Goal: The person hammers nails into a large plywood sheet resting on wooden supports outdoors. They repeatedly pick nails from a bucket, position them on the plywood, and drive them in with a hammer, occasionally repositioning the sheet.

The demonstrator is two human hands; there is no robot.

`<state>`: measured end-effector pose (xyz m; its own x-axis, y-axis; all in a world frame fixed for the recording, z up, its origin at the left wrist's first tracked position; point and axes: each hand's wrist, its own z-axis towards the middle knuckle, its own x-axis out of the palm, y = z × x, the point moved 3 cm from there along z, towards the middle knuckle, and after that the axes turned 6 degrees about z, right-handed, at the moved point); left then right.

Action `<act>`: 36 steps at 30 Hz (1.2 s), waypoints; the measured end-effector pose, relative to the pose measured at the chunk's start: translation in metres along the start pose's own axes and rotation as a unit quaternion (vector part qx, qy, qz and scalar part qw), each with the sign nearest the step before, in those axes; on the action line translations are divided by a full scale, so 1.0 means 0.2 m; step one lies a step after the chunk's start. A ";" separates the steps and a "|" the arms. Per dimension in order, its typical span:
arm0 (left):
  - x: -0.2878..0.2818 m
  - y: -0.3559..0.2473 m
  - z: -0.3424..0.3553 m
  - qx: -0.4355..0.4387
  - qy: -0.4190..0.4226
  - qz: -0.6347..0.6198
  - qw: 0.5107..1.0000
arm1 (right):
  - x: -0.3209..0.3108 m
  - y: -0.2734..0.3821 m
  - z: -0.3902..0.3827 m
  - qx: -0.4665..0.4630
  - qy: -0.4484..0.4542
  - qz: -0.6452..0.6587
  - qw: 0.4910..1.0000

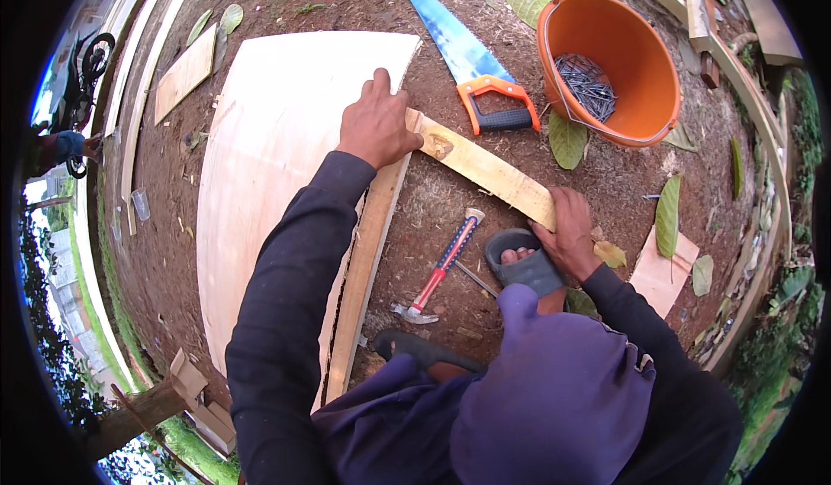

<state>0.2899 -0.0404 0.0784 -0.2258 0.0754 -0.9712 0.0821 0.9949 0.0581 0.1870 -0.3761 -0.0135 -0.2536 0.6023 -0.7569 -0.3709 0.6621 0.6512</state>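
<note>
My left hand is closed round the upper end of a short wooden strip, at the edge of a large pale plywood sheet. The strip slants down to the right, and my right hand grips its other end. A knot marks the strip near my left hand. Along the sheet's right edge runs a longer timber batten. On the soil below the strip lies a claw hammer with a red and blue handle. The undersides of both grips are hidden.
A handsaw with an orange and black handle lies ahead. Beside it stands an orange bucket holding many nails. My sandalled foot is near the hammer. Wood offcuts, leaves and long planks lie around.
</note>
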 end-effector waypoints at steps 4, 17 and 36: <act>0.00 0.00 0.00 0.004 -0.005 0.004 1.000 | 0.15 0.07 0.26 -0.061 0.001 0.008 0.998; -0.03 0.05 -0.19 0.017 -0.057 -0.061 0.996 | 0.23 0.18 0.58 -0.082 -0.046 0.085 0.992; 0.74 0.22 -2.78 -0.722 -0.364 -0.210 0.550 | 0.42 0.38 1.97 -0.187 -0.006 -0.103 0.977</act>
<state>-0.2805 0.0508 0.0658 0.5605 0.2947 -0.7740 -0.8038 -0.0313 -0.5940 0.4894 -0.1001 -0.0051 -0.1293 0.4795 -0.8679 -0.7137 0.5626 0.4172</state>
